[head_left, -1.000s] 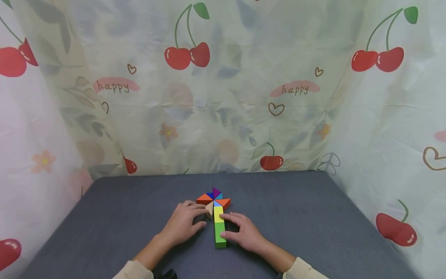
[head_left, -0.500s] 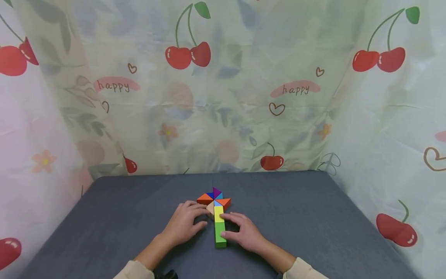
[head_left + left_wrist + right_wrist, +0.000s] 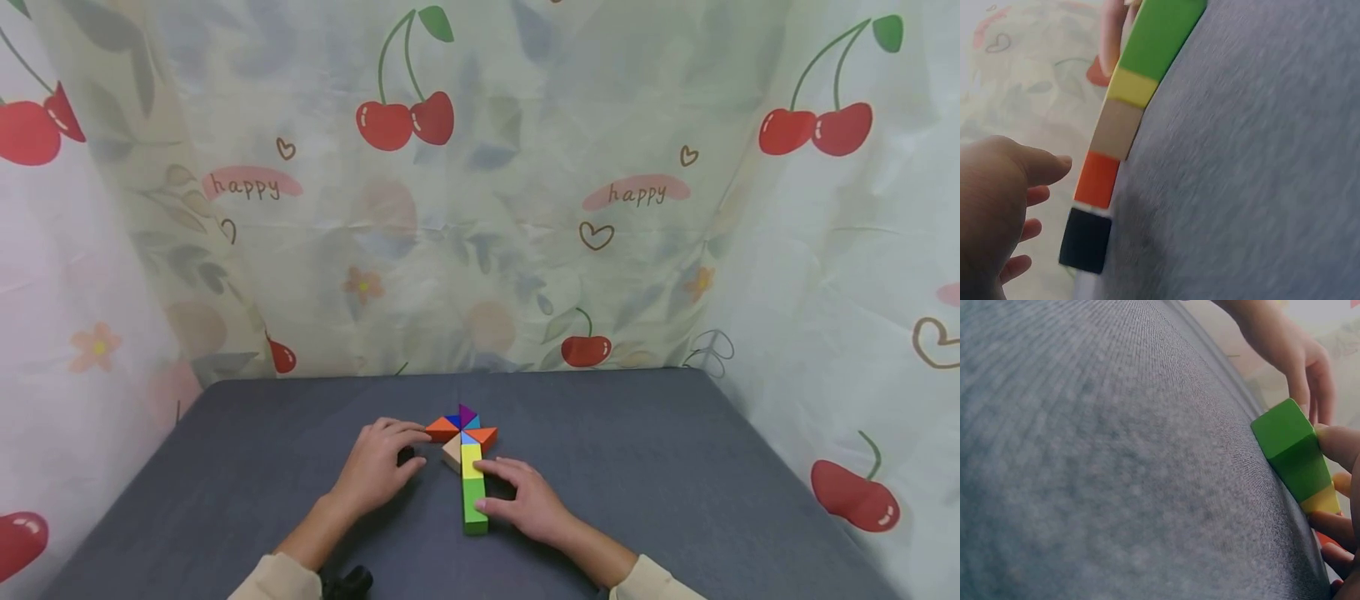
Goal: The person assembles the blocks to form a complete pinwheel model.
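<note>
My left hand [image 3: 379, 463] hovers at the left of a flower-like ring of blocks in the head view, thumb and fingers apart. Its fingertips are beside an orange triangular block [image 3: 442, 430]. A small dark block [image 3: 1085, 240] stands near it, partly under the hand in the head view. A natural wood block [image 3: 452, 452] sits against the yellow block [image 3: 470, 461]. My right hand [image 3: 529, 504] rests against the row: index finger on the yellow block, thumb on the long green block [image 3: 474, 504].
Purple [image 3: 467, 414], blue and light-blue triangular blocks and a second orange block [image 3: 482, 437] make up the rest of the ring. All lie on a grey cloth-covered table [image 3: 637, 450]. A cherry-printed curtain [image 3: 480, 192] encloses the back and sides.
The left hand first nudged the natural wood block against the yellow block, then left it and moved left and slightly away from me. The dark block came into sight. The right hand stays put.
</note>
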The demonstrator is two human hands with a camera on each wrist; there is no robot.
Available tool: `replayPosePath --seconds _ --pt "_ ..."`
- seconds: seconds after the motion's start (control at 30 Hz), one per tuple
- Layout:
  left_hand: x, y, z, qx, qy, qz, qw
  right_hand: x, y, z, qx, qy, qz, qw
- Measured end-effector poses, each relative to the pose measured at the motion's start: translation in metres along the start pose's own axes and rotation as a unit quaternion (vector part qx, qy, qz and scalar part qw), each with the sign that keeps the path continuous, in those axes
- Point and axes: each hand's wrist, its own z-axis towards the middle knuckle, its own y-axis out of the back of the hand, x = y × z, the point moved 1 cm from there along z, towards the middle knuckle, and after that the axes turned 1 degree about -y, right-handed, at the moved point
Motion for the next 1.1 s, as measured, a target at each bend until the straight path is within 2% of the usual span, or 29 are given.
replayPosePath --seconds 0.2,0.47,0.73,1.1 --pt "0.013 0.004 -0.001 -0.020 0.019 0.030 0.9992 0.000 0.000 0.000 -0.002 0.005 -0.002 1.0000" --pt "0.024 0.004 -0.003 0.005 0.075 0.058 0.9955 0.000 0.000 0.000 0.001 0.002 0.002 1.0000" --pt "0.026 -0.001 -0.003 0.027 0.123 0.049 0.9908 -0.001 0.000 -0.001 -0.001 0.004 0.003 1.0000" --pt "0.017 -0.007 0.001 0.006 0.130 0.036 0.9909 0.002 0.001 -0.002 -0.003 0.011 0.002 0.9999"
